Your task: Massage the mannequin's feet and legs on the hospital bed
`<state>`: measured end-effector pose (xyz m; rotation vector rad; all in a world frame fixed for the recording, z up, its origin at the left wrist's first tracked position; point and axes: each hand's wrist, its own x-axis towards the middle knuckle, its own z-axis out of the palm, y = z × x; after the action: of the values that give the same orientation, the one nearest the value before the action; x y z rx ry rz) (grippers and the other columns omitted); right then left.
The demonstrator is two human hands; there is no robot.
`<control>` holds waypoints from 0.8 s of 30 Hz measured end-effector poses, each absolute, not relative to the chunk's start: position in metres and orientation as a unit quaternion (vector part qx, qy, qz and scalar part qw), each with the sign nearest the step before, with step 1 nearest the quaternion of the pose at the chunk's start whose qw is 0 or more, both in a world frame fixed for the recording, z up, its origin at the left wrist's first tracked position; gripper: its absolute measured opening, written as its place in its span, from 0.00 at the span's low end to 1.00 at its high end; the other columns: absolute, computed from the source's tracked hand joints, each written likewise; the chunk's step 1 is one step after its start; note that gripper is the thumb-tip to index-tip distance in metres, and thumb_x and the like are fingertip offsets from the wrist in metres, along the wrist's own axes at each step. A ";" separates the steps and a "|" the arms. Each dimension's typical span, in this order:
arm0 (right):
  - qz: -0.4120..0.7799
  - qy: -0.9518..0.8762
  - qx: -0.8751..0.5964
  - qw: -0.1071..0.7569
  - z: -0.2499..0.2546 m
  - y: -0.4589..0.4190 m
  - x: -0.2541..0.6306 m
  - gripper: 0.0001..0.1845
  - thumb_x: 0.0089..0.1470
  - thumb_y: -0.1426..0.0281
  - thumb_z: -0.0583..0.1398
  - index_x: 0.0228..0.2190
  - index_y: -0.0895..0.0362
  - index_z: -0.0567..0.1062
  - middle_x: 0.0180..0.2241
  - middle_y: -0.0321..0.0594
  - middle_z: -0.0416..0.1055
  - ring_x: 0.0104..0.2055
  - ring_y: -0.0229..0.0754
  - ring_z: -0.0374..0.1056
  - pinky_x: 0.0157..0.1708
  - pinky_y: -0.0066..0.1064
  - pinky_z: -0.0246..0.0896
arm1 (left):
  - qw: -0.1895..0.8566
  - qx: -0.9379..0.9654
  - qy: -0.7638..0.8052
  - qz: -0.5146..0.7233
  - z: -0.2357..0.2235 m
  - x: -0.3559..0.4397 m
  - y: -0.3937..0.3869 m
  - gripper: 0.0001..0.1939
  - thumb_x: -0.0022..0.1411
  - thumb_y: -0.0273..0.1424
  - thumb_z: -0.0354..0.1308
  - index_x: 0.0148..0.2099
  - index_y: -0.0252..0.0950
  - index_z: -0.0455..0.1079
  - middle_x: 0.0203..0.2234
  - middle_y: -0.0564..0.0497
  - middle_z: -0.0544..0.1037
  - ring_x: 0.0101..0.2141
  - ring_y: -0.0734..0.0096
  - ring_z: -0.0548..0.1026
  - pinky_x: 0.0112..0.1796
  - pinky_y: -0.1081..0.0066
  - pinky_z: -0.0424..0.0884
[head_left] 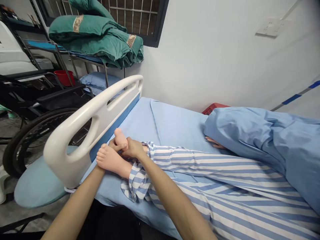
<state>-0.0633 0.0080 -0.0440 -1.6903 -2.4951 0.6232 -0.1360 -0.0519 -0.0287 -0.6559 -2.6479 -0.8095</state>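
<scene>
On the bed [172,123], right hand [133,148] clenching one mannequin foot [119,138], left hand's [102,170] grip hidden behind the other foot [111,162]

A hospital bed [140,116] stood along a white wall, made up with a light-blue sheet [175,123] and edged on the near side by a white plastic side rail [100,106] with a blue panel beneath it. A mannequin [212,166] lay directly on the sheet in blue-and-white striped pyjamas, its bare feet [110,160] near the rail. A rumpled blue blanket [250,140] covered its upper end. Beyond the rail, a metal bed frame [85,63] carried folded green quilts [95,40] and a blue pillow [97,81].
</scene>
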 end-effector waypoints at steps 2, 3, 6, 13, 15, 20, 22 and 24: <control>0.217 -0.804 -0.553 0.027 -0.048 0.010 -0.063 0.30 0.35 0.55 0.61 0.40 0.53 0.62 0.33 0.39 0.73 0.33 0.47 0.71 0.26 0.30 0.57 | 0.157 -0.223 -0.924 -0.268 -0.031 -0.136 -0.050 0.18 0.64 0.25 0.30 0.37 0.35 0.61 0.28 0.49 0.64 0.34 0.64 0.65 0.32 0.67 0.58; 0.222 -0.801 -0.556 0.025 -0.050 0.011 -0.063 0.30 0.36 0.54 0.61 0.40 0.53 0.62 0.33 0.39 0.73 0.32 0.46 0.71 0.26 0.30 0.57 | 0.161 -0.224 -0.926 -0.258 -0.032 -0.137 -0.049 0.18 0.64 0.25 0.30 0.36 0.35 0.61 0.28 0.49 0.64 0.34 0.64 0.64 0.32 0.68 0.58; 0.223 -0.800 -0.556 0.025 -0.052 0.012 -0.063 0.29 0.38 0.52 0.60 0.40 0.53 0.62 0.33 0.39 0.73 0.32 0.47 0.70 0.26 0.31 0.57 | 0.173 -0.233 -0.928 -0.232 -0.035 -0.138 -0.048 0.18 0.64 0.24 0.29 0.36 0.35 0.60 0.28 0.49 0.64 0.33 0.64 0.64 0.31 0.68 0.58; 0.224 -0.789 -0.571 0.022 -0.042 0.007 -0.067 0.29 0.37 0.54 0.61 0.40 0.53 0.63 0.35 0.41 0.73 0.34 0.46 0.70 0.27 0.30 0.57 | 0.167 -0.259 -0.931 -0.197 -0.031 -0.138 -0.053 0.20 0.64 0.25 0.27 0.38 0.33 0.61 0.29 0.47 0.65 0.32 0.63 0.64 0.31 0.67 0.58; 0.225 -0.784 -0.578 0.022 -0.036 0.003 -0.068 0.29 0.37 0.55 0.62 0.41 0.54 0.63 0.35 0.41 0.73 0.34 0.46 0.70 0.28 0.30 0.57 | 0.165 -0.265 -0.930 -0.193 -0.030 -0.139 -0.056 0.19 0.65 0.26 0.28 0.38 0.33 0.61 0.29 0.47 0.65 0.32 0.64 0.64 0.31 0.67 0.58; 0.218 -0.788 -0.576 0.028 -0.025 -0.004 -0.068 0.30 0.36 0.55 0.63 0.41 0.54 0.63 0.38 0.41 0.72 0.38 0.48 0.69 0.30 0.30 0.55 | 0.125 -0.277 -0.918 -0.254 -0.028 -0.137 -0.059 0.17 0.65 0.28 0.30 0.39 0.33 0.61 0.30 0.47 0.66 0.35 0.64 0.65 0.33 0.67 0.60; 0.219 -0.786 -0.577 0.032 -0.024 -0.005 -0.068 0.32 0.35 0.55 0.64 0.42 0.54 0.63 0.38 0.41 0.71 0.40 0.49 0.68 0.31 0.29 0.54 | 0.067 -0.267 -0.893 -0.356 -0.027 -0.139 -0.061 0.17 0.65 0.30 0.31 0.40 0.34 0.61 0.33 0.45 0.66 0.40 0.61 0.65 0.36 0.66 0.61; 0.222 -0.786 -0.575 0.048 -0.023 -0.009 -0.067 0.32 0.34 0.57 0.65 0.41 0.56 0.64 0.38 0.42 0.70 0.40 0.48 0.67 0.32 0.29 0.54 | -0.082 -0.255 -0.820 -0.506 -0.029 -0.148 -0.066 0.15 0.64 0.33 0.34 0.41 0.35 0.61 0.36 0.44 0.67 0.44 0.59 0.64 0.37 0.65 0.61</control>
<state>-0.0674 -0.0091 -0.0233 -1.7526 -2.3970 0.6761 -0.1476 -0.0655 -0.0293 -0.8457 -2.7202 -1.6766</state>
